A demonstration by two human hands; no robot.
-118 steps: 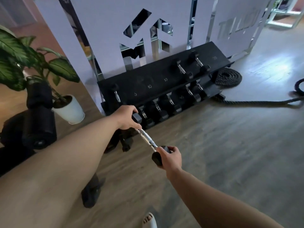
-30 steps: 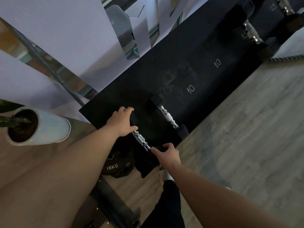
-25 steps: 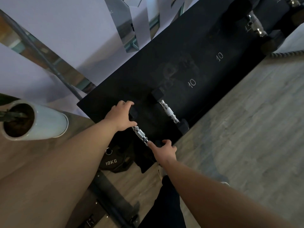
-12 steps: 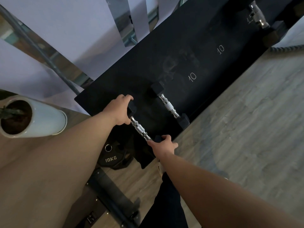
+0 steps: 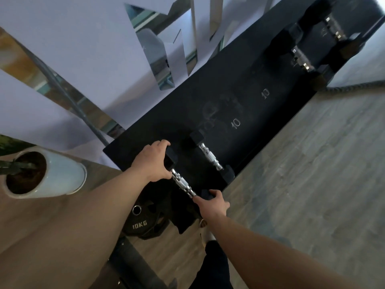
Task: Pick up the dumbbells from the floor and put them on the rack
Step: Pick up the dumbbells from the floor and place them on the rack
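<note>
Nearest the camera, two bare forearms reach forward and down over the wood-look floor (image 5: pixel 302 184), with a dark trouser leg and a light shoe tip just below the right wrist. The right hand (image 5: pixel 214 203) is curled around the near black head of a dumbbell (image 5: pixel 183 183), fingers wrapped over its top, at the front edge of the rack (image 5: pixel 250 113). The left hand (image 5: pixel 151 162) is closed around the far black head of the same dumbbell, thumb beside the knurled chrome handle, which runs bare between the two hands. The dumbbell lies slanted at the left end of the rack's black top shelf; whether it rests fully on the shelf or is partly held up cannot be told. Under the forearms a black weight plate (image 5: pixel 143 221) marked 10KG lies on the floor beside the rack's foot. To the left stands a white plant pot (image 5: pixel 62 176) with dark soil. Just beside the held dumbbell, to its right, a second dumbbell (image 5: pixel 210 157) lies on the shelf at the same slant. Further along the shelf two white "10" marks show on bare black surface, and at the far right end two larger dumbbells (image 5: pixel 302 59) sit side by side. A thick dark rope (image 5: pixel 358 86) trails on the floor past that end. Behind the rack rises a pale wall panel (image 5: pixel 73 49) with mirrored cut-outs
</note>
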